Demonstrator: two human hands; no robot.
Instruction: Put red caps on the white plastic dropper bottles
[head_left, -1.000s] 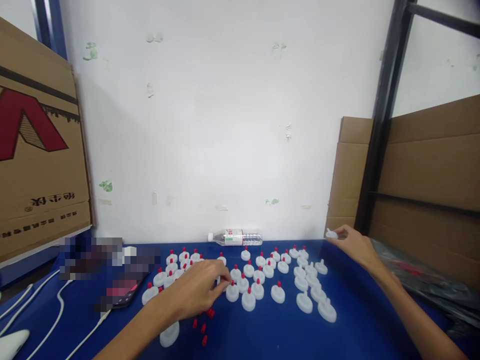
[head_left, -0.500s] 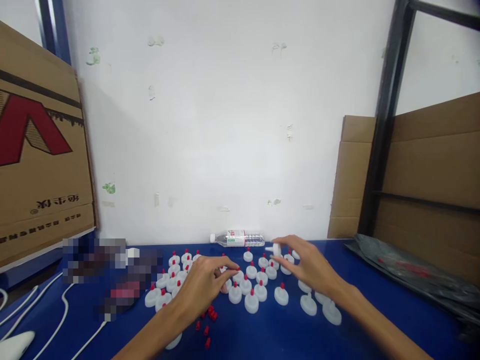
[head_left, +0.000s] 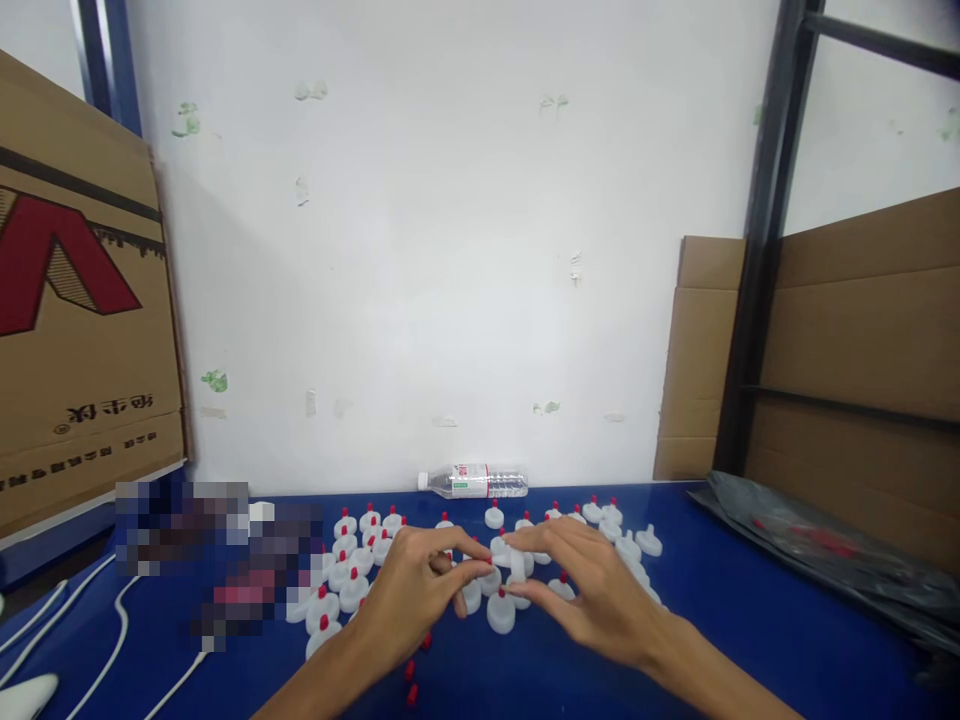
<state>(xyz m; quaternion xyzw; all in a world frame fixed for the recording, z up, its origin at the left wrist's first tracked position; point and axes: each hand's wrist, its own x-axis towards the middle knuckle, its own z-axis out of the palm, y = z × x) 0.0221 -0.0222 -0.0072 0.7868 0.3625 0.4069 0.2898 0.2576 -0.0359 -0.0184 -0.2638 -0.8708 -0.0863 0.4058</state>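
At the left edge of the frame, a printed cardboard box (head_left: pixel 82 350) is standing against the wall (head_left: pixel 420 250), and white cables (head_left: pixel 94 665) are trailing over the blue counter (head_left: pixel 750 610) below it. Just right of the cables, a dark flat thing (head_left: pixel 251 580) is lying on the counter, its detail hidden by blurring. Next, in the lower left-centre, a cluster of white lids (head_left: pixel 353 590) with red tips is standing upright, partly covered by the left hand.

The left hand (head_left: pixel 405 585) is reaching in at the lower centre, its grip pinching together on a small red cap (head_left: pixel 488 561) at the fingertips. Loose red caps (head_left: pixel 412 694) are lying below it near the bottom edge. Behind the hands, a clear bottle (head_left: pixel 472 482) is lying on its side near the wall.

Right of centre, the right hand (head_left: pixel 600 590) is holding a white lid (head_left: pixel 517 566) above the counter, its grip clamping the rim between thumb and fingers. The lid is tilting sideways, its nozzle pointing left towards the red cap; whether the two are joining cannot be told. Beyond that hand, a bare-nozzled lid (head_left: pixel 649 541) is standing upright. Farther right, a cardboard sheet (head_left: pixel 697 360) is leaning upright, and a dark plastic bag (head_left: pixel 817 545) is lying at the counter's right side.
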